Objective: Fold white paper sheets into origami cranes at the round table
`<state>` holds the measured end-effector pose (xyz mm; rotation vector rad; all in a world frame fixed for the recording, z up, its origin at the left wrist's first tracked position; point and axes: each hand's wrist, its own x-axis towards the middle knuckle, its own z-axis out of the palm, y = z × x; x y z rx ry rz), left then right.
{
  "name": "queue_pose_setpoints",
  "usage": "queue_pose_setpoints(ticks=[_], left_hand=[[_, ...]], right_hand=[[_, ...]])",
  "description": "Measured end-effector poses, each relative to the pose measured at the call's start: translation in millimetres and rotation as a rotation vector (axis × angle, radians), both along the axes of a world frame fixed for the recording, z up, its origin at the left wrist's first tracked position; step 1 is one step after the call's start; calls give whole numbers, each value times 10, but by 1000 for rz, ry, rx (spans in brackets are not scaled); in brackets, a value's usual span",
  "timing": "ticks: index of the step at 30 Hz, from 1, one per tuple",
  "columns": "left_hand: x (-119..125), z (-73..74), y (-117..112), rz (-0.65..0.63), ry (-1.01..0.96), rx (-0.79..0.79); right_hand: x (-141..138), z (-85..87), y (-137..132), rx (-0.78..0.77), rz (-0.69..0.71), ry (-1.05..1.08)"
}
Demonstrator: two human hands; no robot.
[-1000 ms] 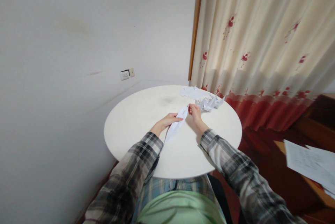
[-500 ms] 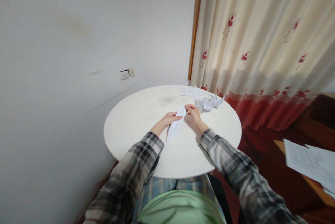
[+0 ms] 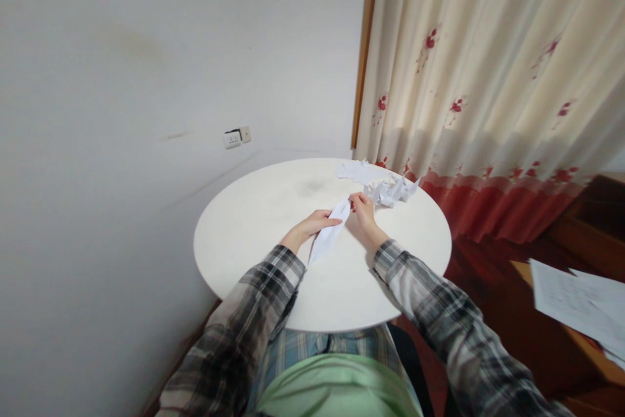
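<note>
Head view: since half a second ago, the right hand [image 3: 364,210] has shifted slightly toward 3 o'clock, and the paper strip [image 3: 324,243] looks narrower. Its fingers pinch the strip's 1 o'clock tip; the left hand [image 3: 308,227] grips the middle, thumb on top, above the worktop's [image 3: 244,228] centre. Crumpled paper [image 3: 390,192] lies at 2 o'clock.

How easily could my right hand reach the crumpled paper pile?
Likely yes: your right hand is close beside the pile, nothing visible between, though it seems to pinch the paper strip.
</note>
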<state>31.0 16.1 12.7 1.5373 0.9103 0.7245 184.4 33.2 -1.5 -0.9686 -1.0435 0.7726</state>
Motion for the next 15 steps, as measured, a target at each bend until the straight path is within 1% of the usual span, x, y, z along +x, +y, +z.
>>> queue_pose_setpoints(ticks=[5,8,12,15], left_hand=[[2,-8,10,2,-12,-5],[7,-25,20,25,-30,5],[21,-85,68,102,-66,36],[29,-146,130,165,-89,60]], right_hand=[[9,-10,34,-12,-7,-22],[30,-21,40,-33,23,-39],[31,-51,53,-65,120,-88],[12,-79,75,-86,235,-162]])
